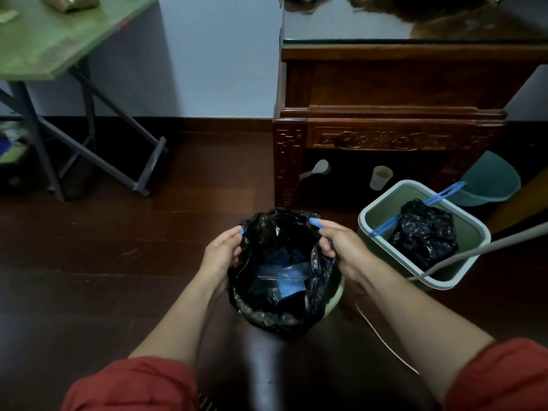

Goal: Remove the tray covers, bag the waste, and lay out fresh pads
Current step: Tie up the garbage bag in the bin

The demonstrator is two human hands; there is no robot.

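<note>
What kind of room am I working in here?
Probably a room in a home: wood floor, a carved wooden cabinet, a green folding table, and a small bin lined with a black bag.

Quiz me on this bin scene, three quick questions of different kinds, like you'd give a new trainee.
1. True or false: the left hand and the right hand both grip the rim of the black bag lining the round bin.
2. Which holds a bunched-up bag? A. rectangular bin B. green folding table C. teal pail
3. Fill in: that bag's drawstrings are ____.
Key: 1 true; 2 A; 3 blue.
</note>
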